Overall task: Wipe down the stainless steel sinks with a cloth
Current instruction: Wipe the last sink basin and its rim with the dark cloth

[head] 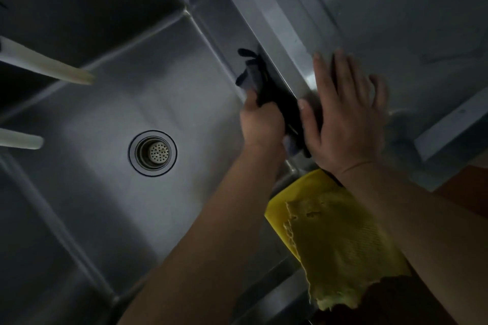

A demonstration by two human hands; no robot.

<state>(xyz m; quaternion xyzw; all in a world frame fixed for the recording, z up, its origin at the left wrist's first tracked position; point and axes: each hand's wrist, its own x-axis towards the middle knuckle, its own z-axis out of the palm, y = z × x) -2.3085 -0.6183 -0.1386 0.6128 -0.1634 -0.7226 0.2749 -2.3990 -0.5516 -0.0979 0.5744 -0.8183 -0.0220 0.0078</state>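
Sink (111,113) rim, right edge: left hand (261,121) grips dark cloth (274,92) draped over it; right hand (343,116) flat, fingers spread, on drainboard (396,21). Risks: loose cloth end slipping into basin; forearm dragging yellow rag (340,240) off edge.

We see the drain (152,152) set in the floor of the sink (111,103). On the rim to its right lies the cloth (274,97), between our left hand (260,120) and right hand (346,113). Nearer us, a torn rag (340,245) drapes over that rim.
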